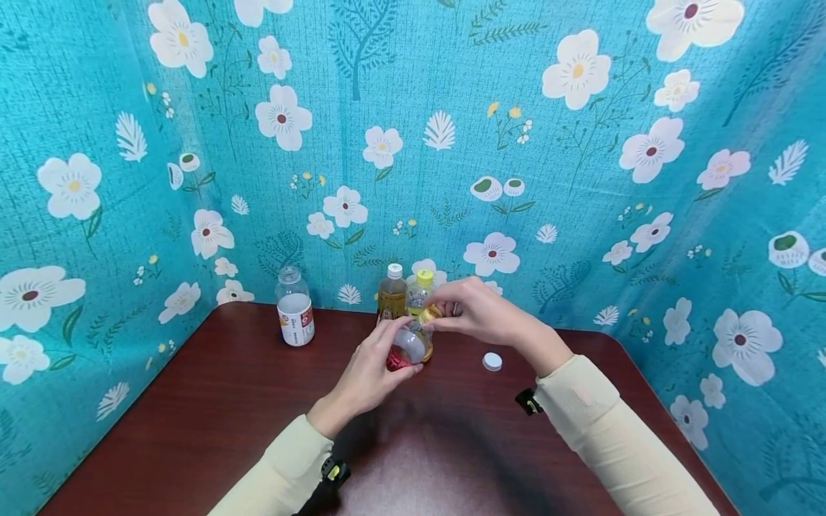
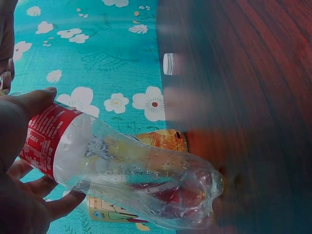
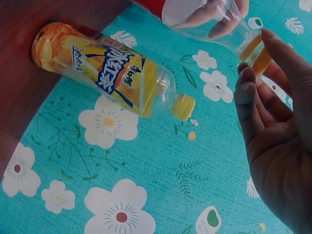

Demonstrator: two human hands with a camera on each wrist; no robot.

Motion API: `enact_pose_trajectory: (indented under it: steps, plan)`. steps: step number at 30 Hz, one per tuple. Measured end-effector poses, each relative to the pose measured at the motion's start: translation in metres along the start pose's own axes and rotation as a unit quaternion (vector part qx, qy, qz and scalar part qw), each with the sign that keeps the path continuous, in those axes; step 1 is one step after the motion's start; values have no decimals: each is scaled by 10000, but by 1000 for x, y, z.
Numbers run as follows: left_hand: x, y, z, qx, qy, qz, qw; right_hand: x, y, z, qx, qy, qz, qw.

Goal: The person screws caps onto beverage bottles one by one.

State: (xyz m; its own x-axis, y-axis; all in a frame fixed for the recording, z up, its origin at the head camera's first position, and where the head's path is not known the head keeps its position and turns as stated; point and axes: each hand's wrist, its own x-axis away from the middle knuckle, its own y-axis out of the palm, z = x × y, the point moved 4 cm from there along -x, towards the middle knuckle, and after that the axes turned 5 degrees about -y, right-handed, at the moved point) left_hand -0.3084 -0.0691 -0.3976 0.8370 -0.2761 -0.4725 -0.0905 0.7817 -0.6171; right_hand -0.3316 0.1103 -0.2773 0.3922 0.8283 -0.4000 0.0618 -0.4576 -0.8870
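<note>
My left hand [image 1: 368, 367] grips a clear plastic bottle [image 2: 141, 170] round its red label [image 2: 51, 139]. The bottle is tilted, its neck towards my right hand [image 1: 474, 312]. Between thumb and fingertips, the right hand pinches an orange cap [image 3: 263, 62] at the bottle's mouth. In the right wrist view, an orange ring [image 3: 251, 48] circles the neck, with a clear strip between it and the cap. Whether the cap is still threaded on, I cannot tell. Just behind the hands stands a bottle with a yellow cap [image 3: 184, 107] and a yellow-orange label [image 3: 114, 73].
A brown drink bottle [image 1: 391, 292] with a white cap [image 1: 395, 271] stands beside the yellow-capped one. Further left is an uncapped clear bottle [image 1: 295, 319] with a white label. A loose white cap [image 1: 492, 361] lies on the dark table [image 1: 226, 401]. Flowered cloth [image 1: 413, 165] surrounds the table's back and sides.
</note>
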Motion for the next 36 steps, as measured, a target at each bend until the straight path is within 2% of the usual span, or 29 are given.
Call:
enact_pose_trajectory:
  steps: [6,10,17,23,31,36]
  plan:
    - [2,0,-1,121,-52,-48,9999,1,0,0,-64,-10,-235,9997]
    - [1,-1,0,98,-36,-50,9999,0,2,-1,125,6,-39,9999]
    - [1,-1,0,44,-48,-20,10000,2,6,-2,262,403,303,9984]
    - [1,-2,0,156,-68,-88,9998,2,6,-4,184,285,268,9991]
    - [1,-3,-1,374,-67,-278,9989,3,5,-2,-58,1,19,10000]
    - [2,-4,-2,385,-66,-305,9988,0,5,-3,104,151,96,9998]
